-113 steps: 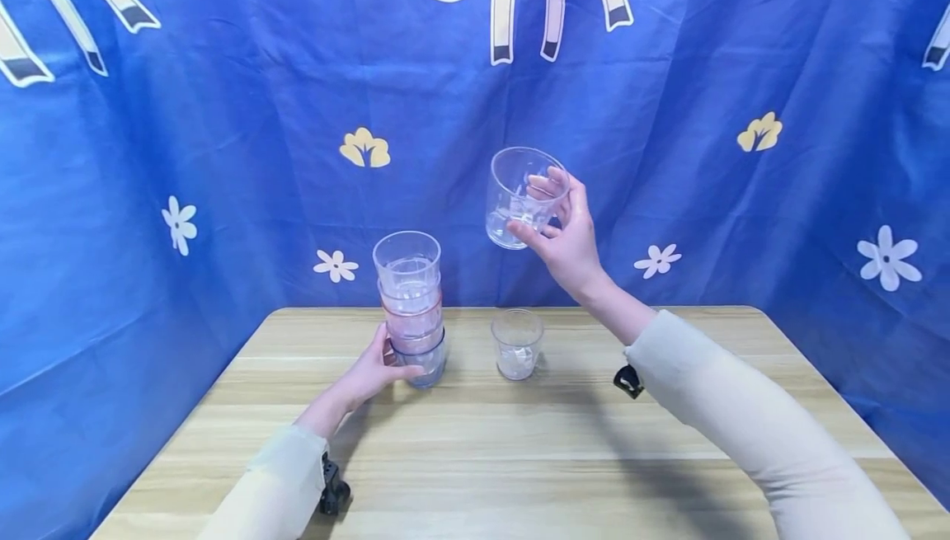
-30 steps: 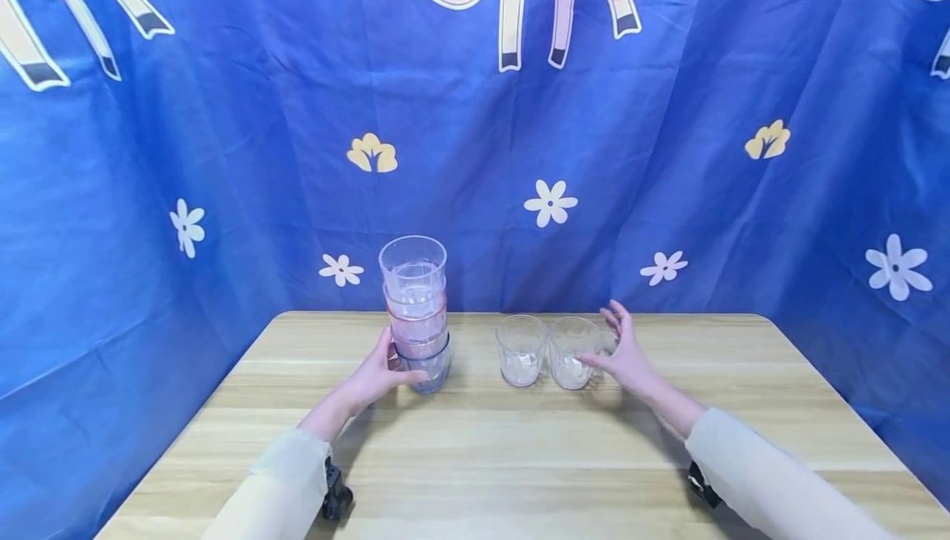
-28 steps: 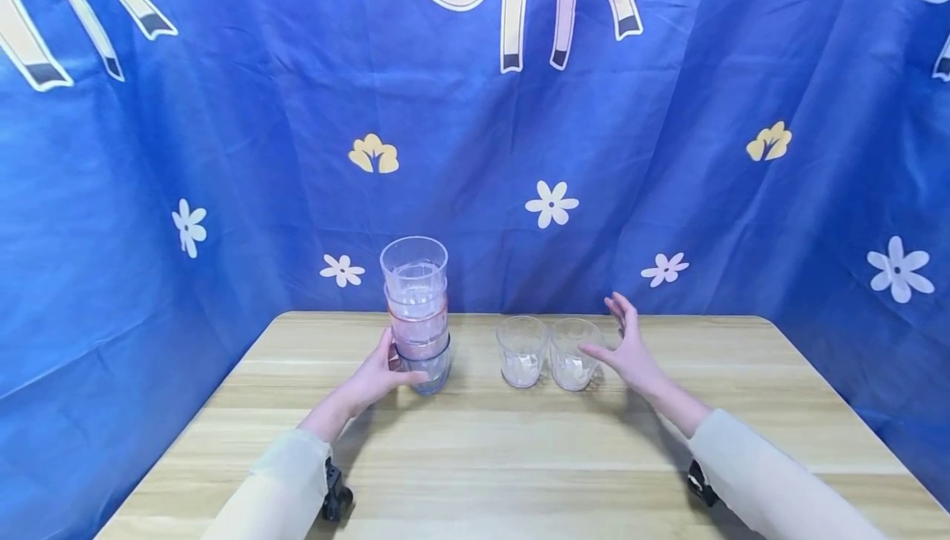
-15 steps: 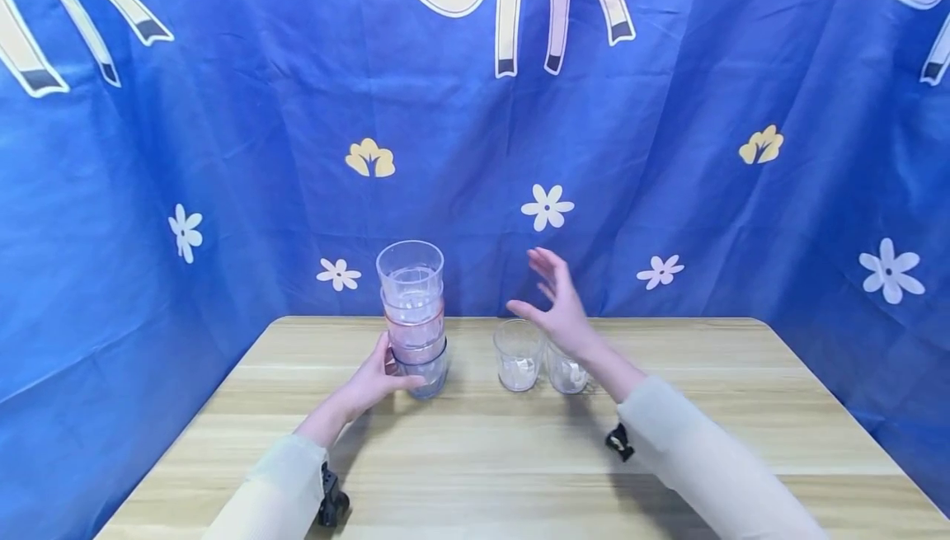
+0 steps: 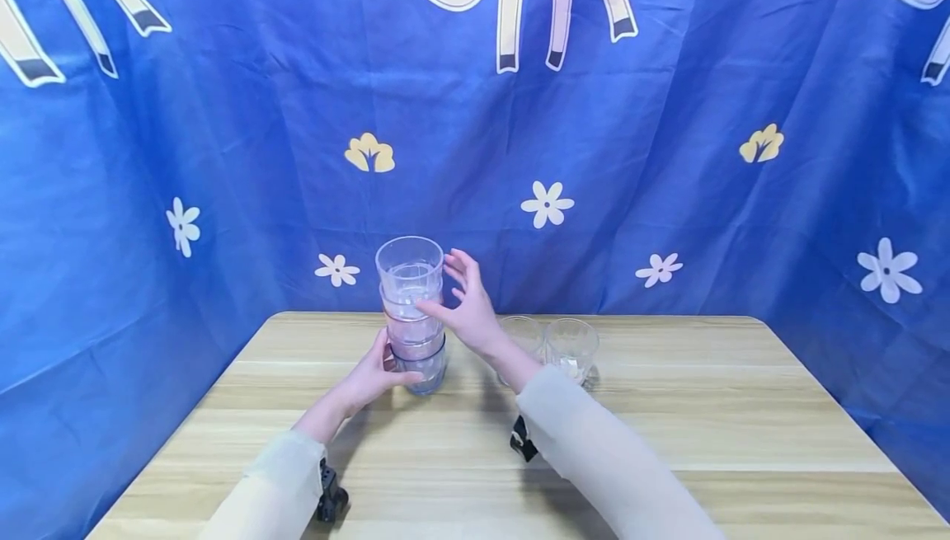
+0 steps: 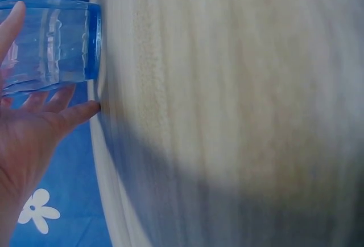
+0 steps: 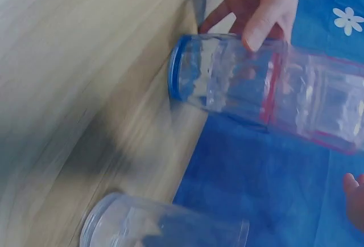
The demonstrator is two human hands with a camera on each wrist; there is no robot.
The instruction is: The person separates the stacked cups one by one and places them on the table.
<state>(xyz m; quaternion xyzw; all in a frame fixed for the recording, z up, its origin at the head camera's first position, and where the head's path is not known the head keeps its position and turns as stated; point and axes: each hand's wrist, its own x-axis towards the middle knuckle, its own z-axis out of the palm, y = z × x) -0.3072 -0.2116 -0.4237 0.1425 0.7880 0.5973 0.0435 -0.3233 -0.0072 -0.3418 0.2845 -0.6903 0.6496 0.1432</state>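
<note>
A tall stack of nested plastic cups stands upright on the left half of the table. Its lowest cup is a blue-tinted cup (image 5: pixel 429 365), with pinkish cups (image 5: pixel 416 332) above and a clear cup (image 5: pixel 410 264) on top. Around the blue cup, my left hand (image 5: pixel 373 378) holds on, thumb in front and fingers behind; the left wrist view shows the same blue cup (image 6: pixel 62 45). Beside the upper stack is my right hand (image 5: pixel 471 309), thumb across the front, fingers spread by the top cup's right side. Whether they touch it is hard to tell.
Two clear cups stand side by side right of the stack: one clear cup (image 5: pixel 522 330) partly behind my right wrist, another clear cup (image 5: pixel 571 346) to its right. The wooden table (image 5: pixel 690 408) ends at a blue curtain (image 5: pixel 631 152) behind.
My right hand has let go of a clear cup, set down right of the other one, and has moved left to the upper stack. My left hand keeps its hold.
</note>
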